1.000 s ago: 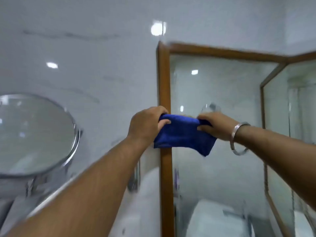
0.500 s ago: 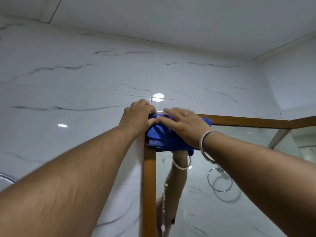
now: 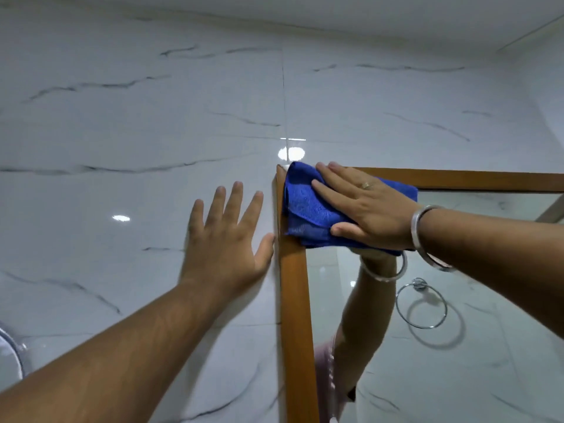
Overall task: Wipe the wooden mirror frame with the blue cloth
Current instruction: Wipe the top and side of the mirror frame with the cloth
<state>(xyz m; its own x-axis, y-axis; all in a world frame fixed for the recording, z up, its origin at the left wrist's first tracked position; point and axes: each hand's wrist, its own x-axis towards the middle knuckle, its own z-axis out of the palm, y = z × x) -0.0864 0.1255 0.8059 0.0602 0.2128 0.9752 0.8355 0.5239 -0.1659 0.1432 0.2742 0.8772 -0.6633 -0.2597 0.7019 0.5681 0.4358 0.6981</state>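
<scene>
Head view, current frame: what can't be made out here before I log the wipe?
- Top-left corner of the wooden mirror frame: covered by the blue cloth and the right hand.
- Frame's right side and bottom: cut off by the picture's edges.
- Round chrome object at lower left: only a sliver shows.
- Left hand: spread against the marble wall; actual contact is unclear.

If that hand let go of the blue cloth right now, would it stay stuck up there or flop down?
Probably flop down. The blue cloth looks soft and folded, with limp layers sagging below the right hand pressing it flat to the wooden frame. The frame's corner is upright, so nothing else seems to hold it. It likely weighs little.
</scene>
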